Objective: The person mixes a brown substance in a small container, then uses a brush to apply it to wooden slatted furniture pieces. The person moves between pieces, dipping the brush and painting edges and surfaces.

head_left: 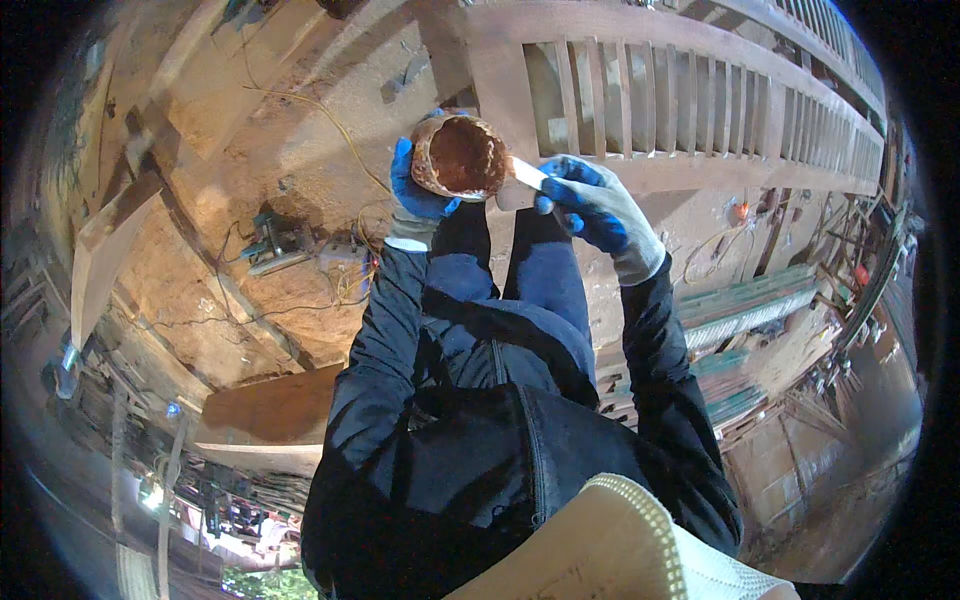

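My left hand (425, 188), in a grey glove with blue coating, is closed around the side of a round, open-topped pot (421, 160). Its rim is crusted, and reddish-brown material coats the inside. On the other side, my right hand (597, 208), gloved alike, grips a narrow white tool (527, 173) between thumb and fingers. The tool's brown-stained tip meets the pot's right rim; whether it is a brush or a scraper I cannot tell. Both hands are held out in front of me, above my legs.
A slatted wooden frame (690, 175) stretches across the far right. A power tool (275, 245) lies on the dusty floor at left, with cords about it. Stacked boards (750, 310) lie at right. A wooden panel (270, 410) stands at lower left, and a long board (110, 250) further left.
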A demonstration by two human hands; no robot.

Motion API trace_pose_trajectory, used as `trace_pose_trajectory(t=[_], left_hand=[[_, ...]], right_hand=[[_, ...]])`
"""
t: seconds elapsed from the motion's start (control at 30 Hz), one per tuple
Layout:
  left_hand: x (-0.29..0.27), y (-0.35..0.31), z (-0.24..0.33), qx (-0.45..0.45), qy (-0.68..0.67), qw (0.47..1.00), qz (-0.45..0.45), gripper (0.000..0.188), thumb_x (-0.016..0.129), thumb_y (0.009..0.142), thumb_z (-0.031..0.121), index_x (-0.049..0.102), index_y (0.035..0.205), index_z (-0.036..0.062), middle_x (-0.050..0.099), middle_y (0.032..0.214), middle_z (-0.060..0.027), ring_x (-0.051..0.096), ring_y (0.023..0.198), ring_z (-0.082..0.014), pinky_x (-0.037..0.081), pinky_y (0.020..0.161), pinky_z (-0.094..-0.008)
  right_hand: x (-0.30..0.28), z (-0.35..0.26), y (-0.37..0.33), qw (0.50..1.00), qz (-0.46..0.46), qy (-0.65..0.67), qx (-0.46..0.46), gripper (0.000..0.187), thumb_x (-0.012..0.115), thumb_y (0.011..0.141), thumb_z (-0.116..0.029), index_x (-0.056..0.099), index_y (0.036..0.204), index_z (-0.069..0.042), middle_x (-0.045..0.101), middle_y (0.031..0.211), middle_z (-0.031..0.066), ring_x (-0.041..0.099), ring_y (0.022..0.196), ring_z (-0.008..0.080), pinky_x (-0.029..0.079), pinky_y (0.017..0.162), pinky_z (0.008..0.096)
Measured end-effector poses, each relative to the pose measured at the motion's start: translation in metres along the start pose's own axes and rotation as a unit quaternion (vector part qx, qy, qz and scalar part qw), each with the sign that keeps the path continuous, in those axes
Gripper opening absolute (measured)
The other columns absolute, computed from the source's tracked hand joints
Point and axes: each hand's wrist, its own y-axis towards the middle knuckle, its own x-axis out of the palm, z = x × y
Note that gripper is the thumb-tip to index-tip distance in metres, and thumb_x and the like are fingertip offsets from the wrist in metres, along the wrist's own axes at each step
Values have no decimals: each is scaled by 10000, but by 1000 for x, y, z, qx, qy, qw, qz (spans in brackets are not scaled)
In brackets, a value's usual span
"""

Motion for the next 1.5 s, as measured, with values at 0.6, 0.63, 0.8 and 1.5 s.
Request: trace_pose_trajectory(t=[0.6, 0.63, 0.8, 1.5], left_hand=[[-21, -3, 27, 49, -96, 994, 36, 824, 500, 844, 729, 436, 1464, 191, 407, 1511, -175, 410, 1360, -437, 294, 1093, -707], [-14, -2, 25, 62, 3, 995, 77, 818, 499, 847, 725, 436, 1464, 193, 408, 1510, -175, 411, 1359, -438, 296, 1093, -704], [-23, -11, 22, 54, -34, 995, 74, 781, 489, 887, 670, 429, 1467, 150, 431, 1496, -158, 418, 1359, -402, 315, 1108, -638], [13, -20, 18, 99, 141, 951, 257, 719, 426, 908, 685, 482, 1413, 177, 484, 1457, -89, 472, 1328, -336, 406, 1079, -570]], right_hand=[[-24, -4, 54, 968, 120, -129, -178, 298, 582, 985, -284, 622, 1205, -87, 663, 878, 18, 482, 609, 20, 380, 521, 173], [-25, -11, 62, 964, 151, -97, -199, 326, 581, 983, -281, 628, 1248, -97, 676, 906, 30, 541, 656, 43, 440, 570, 187], [-33, -36, 101, 749, 283, -486, -349, 325, 551, 991, -202, 631, 1306, -207, 687, 1131, 43, 661, 994, 178, 520, 843, 318], [-20, -30, 117, 494, 331, -748, -295, 455, 598, 926, -155, 573, 1350, -317, 617, 1015, 112, 661, 896, 317, 547, 746, 444]])
